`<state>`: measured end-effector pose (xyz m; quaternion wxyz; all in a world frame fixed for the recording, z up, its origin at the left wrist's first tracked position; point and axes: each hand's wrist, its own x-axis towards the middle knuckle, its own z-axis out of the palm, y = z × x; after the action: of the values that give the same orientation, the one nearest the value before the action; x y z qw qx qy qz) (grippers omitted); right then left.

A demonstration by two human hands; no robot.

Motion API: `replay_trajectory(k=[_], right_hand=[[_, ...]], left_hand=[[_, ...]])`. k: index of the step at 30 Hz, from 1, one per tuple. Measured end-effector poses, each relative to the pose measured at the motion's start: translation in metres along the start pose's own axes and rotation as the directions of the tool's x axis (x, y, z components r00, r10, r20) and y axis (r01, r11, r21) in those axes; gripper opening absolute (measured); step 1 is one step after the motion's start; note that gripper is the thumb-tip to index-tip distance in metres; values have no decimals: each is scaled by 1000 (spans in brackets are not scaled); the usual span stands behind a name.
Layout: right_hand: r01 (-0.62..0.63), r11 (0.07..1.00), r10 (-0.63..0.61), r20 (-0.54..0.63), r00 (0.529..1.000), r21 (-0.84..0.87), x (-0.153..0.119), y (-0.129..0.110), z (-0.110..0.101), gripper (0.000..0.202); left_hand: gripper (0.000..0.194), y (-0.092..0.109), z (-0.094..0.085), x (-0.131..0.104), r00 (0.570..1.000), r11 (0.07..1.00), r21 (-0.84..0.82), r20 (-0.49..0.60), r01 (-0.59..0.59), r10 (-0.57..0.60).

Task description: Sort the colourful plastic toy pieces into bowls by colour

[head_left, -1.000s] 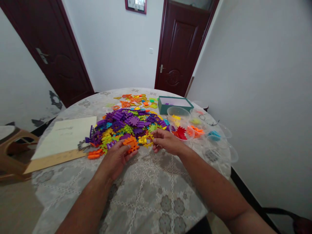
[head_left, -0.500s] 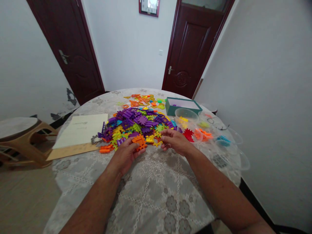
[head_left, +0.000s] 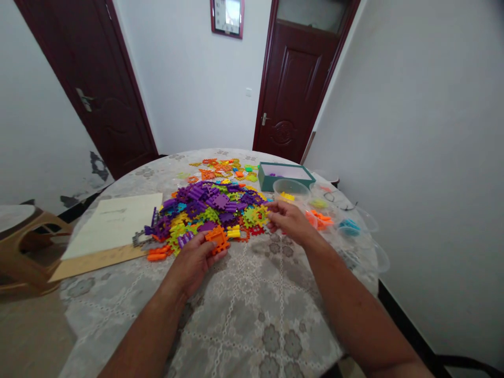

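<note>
My left hand (head_left: pixel 200 257) is closed on an orange block (head_left: pixel 217 240) with toothed edges, held just in front of the heap of plastic building pieces (head_left: pixel 218 202). At the heap's right edge, my right hand (head_left: pixel 289 218) has its thumb and fingers pinched at a yellow toothed building piece (head_left: pixel 263 212). That piece overlaps lime pieces behind it, so its outline is hard to make out. A small yellow connector (head_left: pixel 233 231) lies beside the orange block. Red toothed pieces (head_left: pixel 258 230) lie on the cloth between my hands.
A green box (head_left: pixel 270 181) stands behind the right side of the heap. Clear tubs (head_left: pixel 291 185) and lids with sorted pieces spread along the right. Paper and a brown board (head_left: pixel 98 258) lie left. More orange pieces (head_left: pixel 212 173) sit at the back.
My right hand has moved right and slightly up with the yellow piece, away from my left hand. The left hand keeps the orange block. The whole view has shifted a little.
</note>
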<state>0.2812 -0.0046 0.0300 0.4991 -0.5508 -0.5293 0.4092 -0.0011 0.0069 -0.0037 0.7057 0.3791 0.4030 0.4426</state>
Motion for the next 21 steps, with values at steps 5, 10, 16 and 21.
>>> replay_trajectory(k=[5,10,16,21], right_hand=[[175,984,-146,-457,877,21,19,12,-41,65],[105,989,-136,-365,921,-104,16,19,-32,39],[123,968,-126,-2,992,-218,-10,6,25,24],[197,941,-116,287,951,-273,-32,3,60,34]], left_hand=[[25,-2,-1,0,1000,1000,5,14,2,-3],[28,-2,0,1,999,999,50,33,12,-14],[45,-4,1,-4,989,988,154,143,20,-43],[58,-1,4,-12,962,976,216,267,-4,-55]])
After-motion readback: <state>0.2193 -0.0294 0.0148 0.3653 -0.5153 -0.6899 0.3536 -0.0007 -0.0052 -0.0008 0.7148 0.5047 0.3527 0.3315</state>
